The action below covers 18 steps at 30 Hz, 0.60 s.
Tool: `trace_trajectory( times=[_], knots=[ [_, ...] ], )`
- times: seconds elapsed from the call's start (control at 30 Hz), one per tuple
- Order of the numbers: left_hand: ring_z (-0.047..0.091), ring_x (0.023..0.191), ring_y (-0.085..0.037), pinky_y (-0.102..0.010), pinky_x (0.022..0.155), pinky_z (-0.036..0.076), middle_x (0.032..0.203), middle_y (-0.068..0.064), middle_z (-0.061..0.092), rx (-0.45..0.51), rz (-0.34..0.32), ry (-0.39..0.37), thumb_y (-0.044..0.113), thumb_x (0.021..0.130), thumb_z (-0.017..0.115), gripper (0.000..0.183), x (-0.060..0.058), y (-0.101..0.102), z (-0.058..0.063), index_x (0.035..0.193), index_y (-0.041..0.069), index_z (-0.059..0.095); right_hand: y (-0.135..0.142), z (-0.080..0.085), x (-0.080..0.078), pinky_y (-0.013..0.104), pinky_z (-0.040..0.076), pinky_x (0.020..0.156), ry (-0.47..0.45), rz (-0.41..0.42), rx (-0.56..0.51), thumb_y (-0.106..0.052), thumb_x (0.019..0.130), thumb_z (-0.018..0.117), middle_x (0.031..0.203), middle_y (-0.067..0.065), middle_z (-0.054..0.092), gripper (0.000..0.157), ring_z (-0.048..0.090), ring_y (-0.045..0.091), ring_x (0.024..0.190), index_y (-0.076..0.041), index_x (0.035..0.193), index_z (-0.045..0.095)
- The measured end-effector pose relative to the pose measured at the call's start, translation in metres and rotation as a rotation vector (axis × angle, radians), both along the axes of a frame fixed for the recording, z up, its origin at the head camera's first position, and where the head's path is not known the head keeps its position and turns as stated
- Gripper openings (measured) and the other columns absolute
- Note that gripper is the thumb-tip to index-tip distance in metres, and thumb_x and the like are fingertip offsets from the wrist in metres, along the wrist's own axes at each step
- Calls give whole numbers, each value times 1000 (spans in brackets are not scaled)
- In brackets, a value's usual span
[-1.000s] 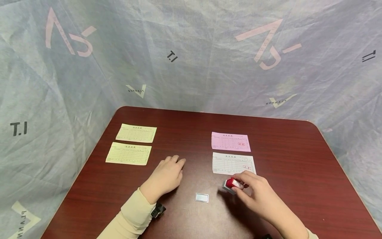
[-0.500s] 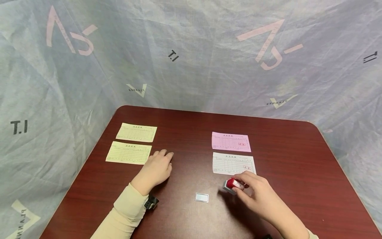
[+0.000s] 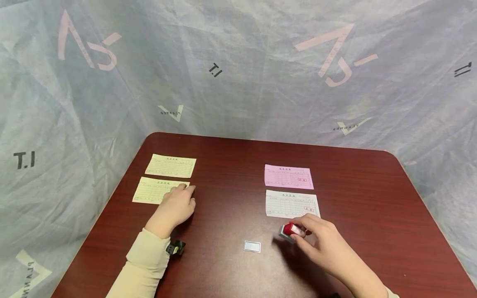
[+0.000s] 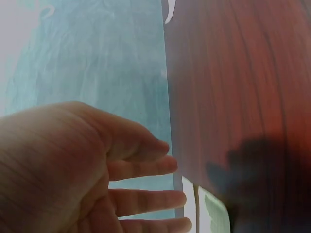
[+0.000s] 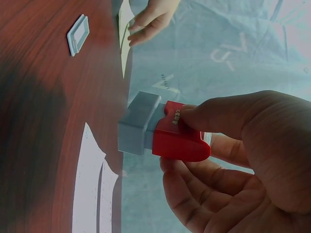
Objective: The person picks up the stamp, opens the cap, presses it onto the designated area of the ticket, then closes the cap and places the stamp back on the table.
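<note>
My right hand pinches a red rubber stamp with a grey base between thumb and fingers. It holds the stamp tilted, just in front of a white printed slip. My left hand has its fingers extended over the right part of the nearer yellow slip, hiding some of it. In the left wrist view, these fingers hold nothing. A small grey rectangular stamp cap lies on the table between the hands.
Behind the nearer yellow slip lies another yellow slip. A pink slip lies beyond the white one; both carry a red stamped mark at the right. Grey printed cloth hangs around the reddish-brown table.
My left hand has moved left across the table, from bare wood to over the nearer yellow slip. The right hand and its stamp have stayed in place.
</note>
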State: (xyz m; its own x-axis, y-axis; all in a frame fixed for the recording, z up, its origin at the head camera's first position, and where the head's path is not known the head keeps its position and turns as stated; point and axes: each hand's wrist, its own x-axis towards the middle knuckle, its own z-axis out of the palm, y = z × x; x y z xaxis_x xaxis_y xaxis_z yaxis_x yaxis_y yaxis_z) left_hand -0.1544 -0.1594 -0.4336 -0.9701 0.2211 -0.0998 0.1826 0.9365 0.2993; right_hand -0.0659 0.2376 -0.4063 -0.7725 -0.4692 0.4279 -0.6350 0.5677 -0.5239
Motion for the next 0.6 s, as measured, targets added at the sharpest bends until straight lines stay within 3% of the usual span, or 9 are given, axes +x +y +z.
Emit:
trace_trajectory(
  times=[0.33, 0.6],
  knots=[
    [47, 121, -59, -70, 91, 41, 136, -38, 48, 36, 70, -4, 7, 97, 51, 44, 6, -37, -2, 137, -12, 54, 0, 0, 0, 19, 49, 65, -15, -8, 4, -3, 82, 80, 90, -17, 59, 28, 56, -1, 77, -18, 104, 71],
    [53, 105, -60, -68, 82, 46, 125, -38, 51, -5, 112, -44, 8, 98, 51, 39, 12, -63, -4, 129, -15, 56, 0, 0, 0, 20, 50, 65, -17, -3, 2, -4, 83, 80, 91, -17, 61, 27, 57, -1, 77, -18, 105, 71]
  ],
)
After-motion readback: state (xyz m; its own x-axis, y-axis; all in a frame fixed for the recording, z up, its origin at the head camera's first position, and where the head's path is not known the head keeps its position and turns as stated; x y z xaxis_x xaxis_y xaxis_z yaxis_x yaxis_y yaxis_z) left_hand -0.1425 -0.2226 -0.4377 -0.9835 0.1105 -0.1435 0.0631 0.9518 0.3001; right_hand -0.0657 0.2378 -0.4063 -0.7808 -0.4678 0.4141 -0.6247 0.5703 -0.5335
